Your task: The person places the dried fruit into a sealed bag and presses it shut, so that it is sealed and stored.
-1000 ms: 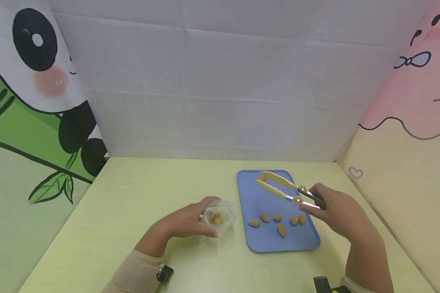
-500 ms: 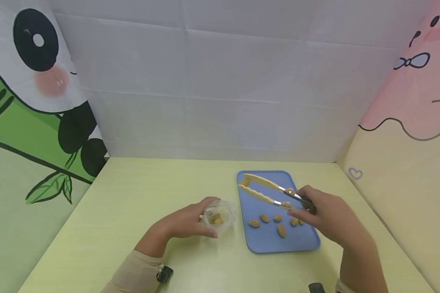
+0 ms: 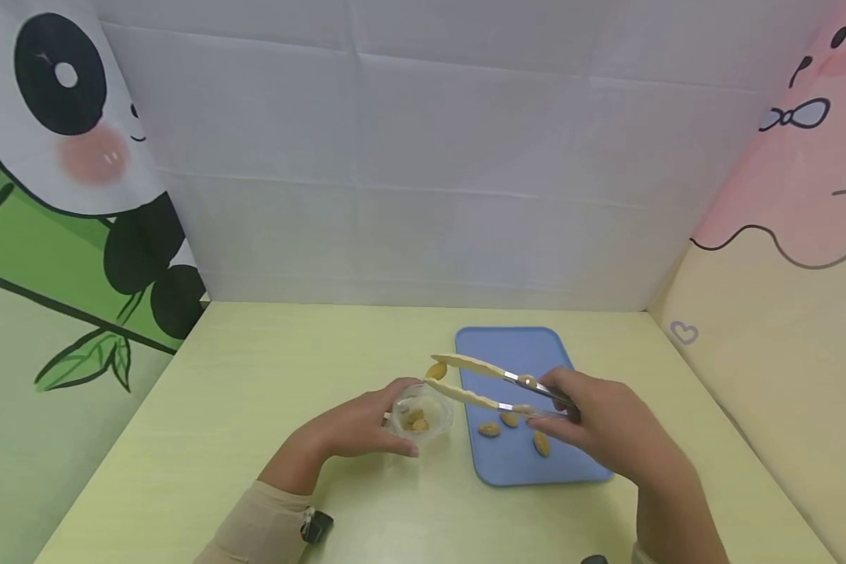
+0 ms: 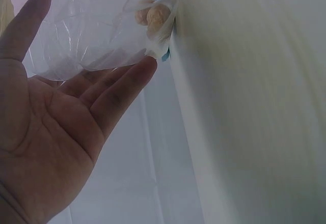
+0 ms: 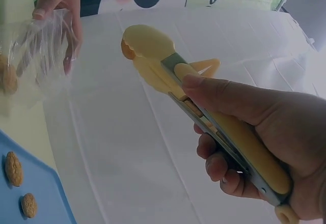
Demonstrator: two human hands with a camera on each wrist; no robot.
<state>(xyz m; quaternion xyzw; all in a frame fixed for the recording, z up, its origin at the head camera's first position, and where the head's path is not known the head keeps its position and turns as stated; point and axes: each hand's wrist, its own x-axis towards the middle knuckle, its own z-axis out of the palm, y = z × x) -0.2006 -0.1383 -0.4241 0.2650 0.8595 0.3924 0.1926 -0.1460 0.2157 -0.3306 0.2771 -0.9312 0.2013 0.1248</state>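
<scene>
My left hand point(image 3: 356, 423) holds a clear plastic bag point(image 3: 440, 411) upright on the table, thumb on one side and fingers on the other. Several brown nuts point(image 4: 157, 18) lie at the bottom of the bag in the left wrist view. With my right hand point(image 3: 606, 415) I grip a pair of tongs point(image 3: 471, 363) with cream-coloured tips and metal arms. Between the tips is one oval brown nut point(image 3: 435, 371), over the far rim of the bag's mouth in the head view. The right wrist view shows my thumb along the handle of the tongs.
A blue tray point(image 3: 489, 470) lies right of the bag, with several rough-shelled nuts point(image 3: 489, 429) on it, partly hidden by the tongs and right hand. A white sheet point(image 3: 423, 196) stands behind the pale yellow table point(image 3: 289, 352); printed panels flank both sides.
My right hand has moved left, carrying the tongs and the nut from over the tray to the mouth of the bag. My left hand and the bag stay in place.
</scene>
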